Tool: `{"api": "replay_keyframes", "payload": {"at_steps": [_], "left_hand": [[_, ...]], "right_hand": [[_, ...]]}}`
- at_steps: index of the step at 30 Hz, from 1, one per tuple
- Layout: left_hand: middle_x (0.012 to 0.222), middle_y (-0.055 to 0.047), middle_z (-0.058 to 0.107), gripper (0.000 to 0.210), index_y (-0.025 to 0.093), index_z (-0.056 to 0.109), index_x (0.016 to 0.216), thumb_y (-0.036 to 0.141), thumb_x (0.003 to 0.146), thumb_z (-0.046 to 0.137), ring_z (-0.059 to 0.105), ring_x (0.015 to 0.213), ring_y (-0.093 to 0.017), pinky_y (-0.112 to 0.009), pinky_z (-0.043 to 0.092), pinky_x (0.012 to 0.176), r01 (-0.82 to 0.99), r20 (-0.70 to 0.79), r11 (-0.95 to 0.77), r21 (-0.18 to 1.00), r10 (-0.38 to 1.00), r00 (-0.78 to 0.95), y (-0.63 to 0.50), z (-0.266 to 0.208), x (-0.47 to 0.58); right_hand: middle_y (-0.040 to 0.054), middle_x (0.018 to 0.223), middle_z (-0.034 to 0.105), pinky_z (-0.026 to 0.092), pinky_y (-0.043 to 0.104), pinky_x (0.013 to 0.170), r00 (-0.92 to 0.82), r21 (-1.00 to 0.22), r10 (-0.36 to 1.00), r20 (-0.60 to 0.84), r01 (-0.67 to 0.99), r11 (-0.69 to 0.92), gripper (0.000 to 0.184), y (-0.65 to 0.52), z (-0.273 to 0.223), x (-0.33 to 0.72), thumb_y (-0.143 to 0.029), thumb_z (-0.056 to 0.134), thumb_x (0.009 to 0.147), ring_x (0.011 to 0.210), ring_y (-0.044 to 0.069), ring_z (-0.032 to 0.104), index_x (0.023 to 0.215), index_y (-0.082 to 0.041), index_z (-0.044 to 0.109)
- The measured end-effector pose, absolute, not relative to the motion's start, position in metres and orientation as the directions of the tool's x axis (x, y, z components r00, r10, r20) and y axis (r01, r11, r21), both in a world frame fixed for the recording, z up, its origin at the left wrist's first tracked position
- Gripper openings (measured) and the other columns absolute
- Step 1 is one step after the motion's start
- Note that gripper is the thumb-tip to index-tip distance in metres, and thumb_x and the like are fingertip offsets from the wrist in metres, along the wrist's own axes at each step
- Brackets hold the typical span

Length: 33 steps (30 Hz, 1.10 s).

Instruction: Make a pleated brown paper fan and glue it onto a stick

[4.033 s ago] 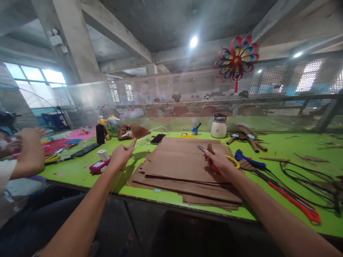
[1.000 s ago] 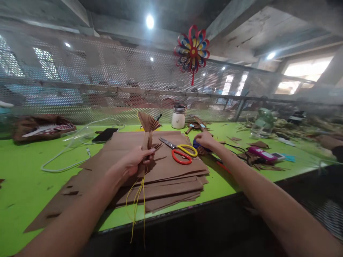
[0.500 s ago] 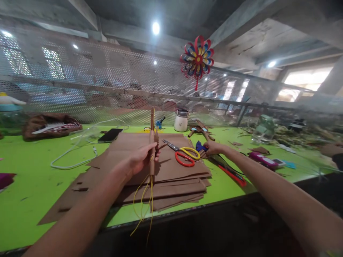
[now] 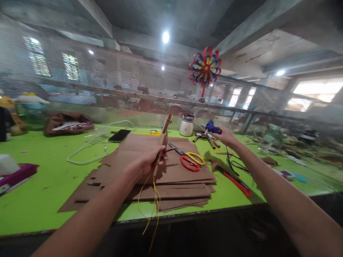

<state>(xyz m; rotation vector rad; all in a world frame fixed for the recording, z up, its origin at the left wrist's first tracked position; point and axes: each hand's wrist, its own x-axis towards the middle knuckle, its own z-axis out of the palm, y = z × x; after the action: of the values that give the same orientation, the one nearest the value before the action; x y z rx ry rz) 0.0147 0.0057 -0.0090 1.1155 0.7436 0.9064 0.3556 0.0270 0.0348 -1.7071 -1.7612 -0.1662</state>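
My left hand (image 4: 152, 159) is wrapped round a narrow brown paper roll (image 4: 166, 125), which leans to the right over the paper. Thin yellow strings (image 4: 155, 200) trail from its lower end past the table edge. On the right, my right hand (image 4: 226, 137) grips a blue hot glue gun (image 4: 211, 127), raised above the table with its nozzle to the left; a black cord (image 4: 229, 160) hangs below. Between the hands, scissors (image 4: 191, 162) with one red and one yellow handle lie on a stack of brown paper sheets (image 4: 128, 155).
Behind the glue gun lie more brown paper rolls (image 4: 211, 142). A white jar (image 4: 187, 126) stands at the back; a black phone (image 4: 120, 135) and white cable (image 4: 80, 162) lie left. A red-handled tool (image 4: 238, 184) rests at right. Mesh (image 4: 128, 85) rises behind the green table (image 4: 48, 192).
My right hand has lifted the glue gun off the table, up and away from me. The paper roll in my left hand has tilted to the right. The view has shifted slightly left.
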Motion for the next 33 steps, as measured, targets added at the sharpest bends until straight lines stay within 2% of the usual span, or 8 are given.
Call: {"api": "replay_keyframes", "payload": {"at_steps": [2,4,6,8,10,13,22,33], "left_hand": [[0.065,-0.003,0.053,0.011,0.012,0.052,0.078,0.022,0.074,0.052,0.047,0.051,-0.006,-0.012,0.03,0.035,-0.286,-0.031,0.175,0.942,0.894,0.447,0.008,-0.01,0.013],[0.063,-0.002,0.05,0.011,0.011,0.051,0.075,0.022,0.073,0.05,0.042,0.047,-0.005,-0.012,0.026,0.034,-0.33,-0.023,0.197,0.923,0.885,0.465,0.011,-0.012,0.011],[0.063,-0.002,0.049,0.012,0.01,0.05,0.074,0.021,0.071,0.048,0.04,0.046,-0.004,-0.013,0.026,0.035,-0.364,-0.009,0.214,0.907,0.872,0.489,0.013,-0.015,0.008],[0.065,-0.003,0.05,0.012,0.01,0.05,0.075,0.017,0.067,0.046,0.042,0.049,-0.005,-0.013,0.028,0.037,-0.387,0.026,0.194,0.901,0.869,0.494,0.014,-0.017,0.007],[0.068,-0.005,0.052,0.015,0.01,0.049,0.076,0.013,0.062,0.046,0.044,0.053,-0.006,-0.014,0.029,0.039,-0.394,0.06,0.157,0.906,0.872,0.485,0.014,-0.018,0.006],[0.069,-0.004,0.052,0.019,0.012,0.047,0.076,0.009,0.057,0.045,0.045,0.054,-0.006,-0.015,0.029,0.04,-0.371,0.086,0.11,0.922,0.877,0.473,0.013,-0.017,0.008],[0.063,0.001,0.05,0.014,0.014,0.047,0.072,0.007,0.059,0.048,0.04,0.05,-0.005,-0.018,0.029,0.045,-0.169,0.101,-0.034,0.985,0.909,0.405,0.0,-0.014,0.019],[0.063,0.001,0.047,0.013,0.014,0.049,0.07,0.008,0.059,0.047,0.038,0.051,-0.006,-0.019,0.027,0.046,-0.179,0.152,-0.08,0.981,0.886,0.437,-0.001,-0.016,0.02]], "right_hand": [[0.0099,0.09,0.065,0.046,0.029,0.066,0.037,-0.466,0.848,0.528,0.847,0.254,0.039,0.021,0.035,0.335,-0.034,0.048,0.075,0.075,0.017,0.06,0.104,-0.011,0.058],[0.0113,0.092,0.064,0.048,0.031,0.067,-0.007,-0.783,0.88,0.474,0.453,0.425,0.037,0.011,0.033,0.31,-0.038,0.054,0.071,0.074,0.018,0.062,0.098,-0.011,0.059],[0.0121,0.092,0.063,0.049,0.033,0.069,-0.095,-0.861,0.885,0.456,0.206,0.465,0.035,-0.003,0.031,0.285,-0.036,0.058,0.068,0.074,0.019,0.062,0.093,-0.012,0.06],[0.013,0.099,0.062,0.049,0.035,0.071,-0.183,-0.861,0.862,0.474,0.11,0.497,0.034,-0.018,0.027,0.264,-0.035,0.06,0.067,0.078,0.021,0.061,0.094,-0.013,0.061],[0.0134,0.1,0.062,0.048,0.037,0.074,-0.291,-0.877,0.856,0.427,0.099,0.471,0.032,-0.031,0.021,0.249,-0.033,0.061,0.069,0.079,0.021,0.06,0.093,-0.013,0.062],[0.0117,0.085,0.064,0.047,0.035,0.072,-0.361,-0.888,0.843,0.398,0.08,0.453,0.03,-0.038,0.008,0.237,-0.037,0.056,0.076,0.074,0.02,0.059,0.092,-0.013,0.063],[0.0086,0.081,0.062,0.047,0.028,0.067,-0.391,-0.889,0.842,0.372,0.109,0.444,0.033,-0.033,-0.016,0.229,-0.043,0.046,0.083,0.07,0.016,0.059,0.086,-0.015,0.062],[0.008,0.075,0.059,0.047,0.028,0.062,-0.365,-0.868,0.859,0.358,0.209,0.451,0.036,-0.033,-0.018,0.232,-0.048,0.043,0.083,0.068,0.016,0.057,0.079,-0.015,0.058]]}}
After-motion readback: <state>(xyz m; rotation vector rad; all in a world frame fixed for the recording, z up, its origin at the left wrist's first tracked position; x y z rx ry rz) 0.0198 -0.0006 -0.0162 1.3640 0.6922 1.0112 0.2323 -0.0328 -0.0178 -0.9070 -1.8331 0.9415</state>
